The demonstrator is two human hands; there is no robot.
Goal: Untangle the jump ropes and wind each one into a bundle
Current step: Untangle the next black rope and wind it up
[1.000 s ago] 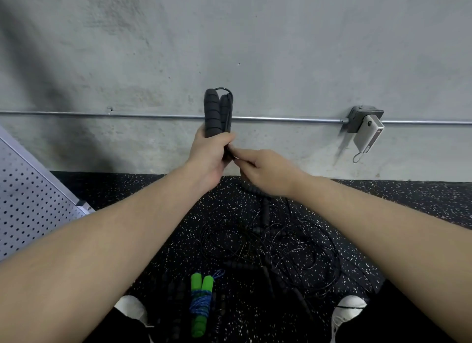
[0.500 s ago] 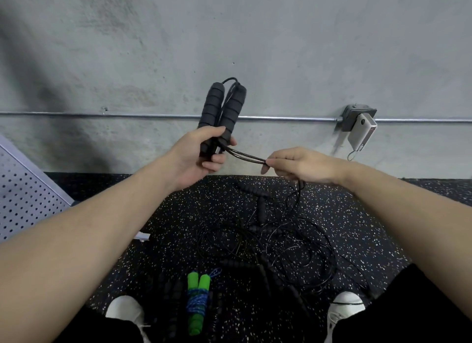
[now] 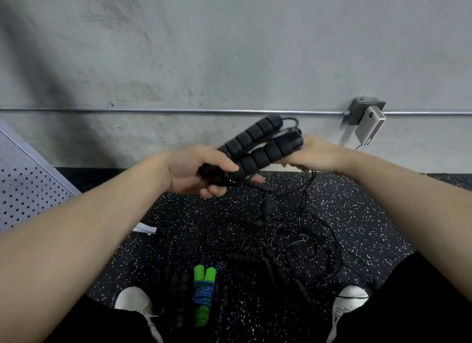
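Observation:
My left hand (image 3: 196,171) grips the lower ends of two black foam jump-rope handles (image 3: 258,148), which lean up and to the right. A loop of thin black cord shows around them near my left fingers. My right hand (image 3: 314,154) sits just behind the handles' upper ends, its fingers curled on the cord (image 3: 310,181), which drops from it to the floor. A tangle of black cords and foam handles (image 3: 281,243) lies on the speckled floor between my feet. A green-handled rope wound in blue cord (image 3: 204,291) lies as a bundle near my left shoe.
A concrete wall with a metal conduit (image 3: 178,110) and an outlet box with a white device (image 3: 369,124) stands ahead. A perforated grey panel (image 3: 28,192) leans at the left. White shoes (image 3: 132,301) (image 3: 351,299) flank the rope pile. A white scrap (image 3: 145,229) lies on the floor.
My left hand has tilted the two handles from upright over to the right and lowered them. My right hand has moved up behind their upper ends, carrying the cord around.

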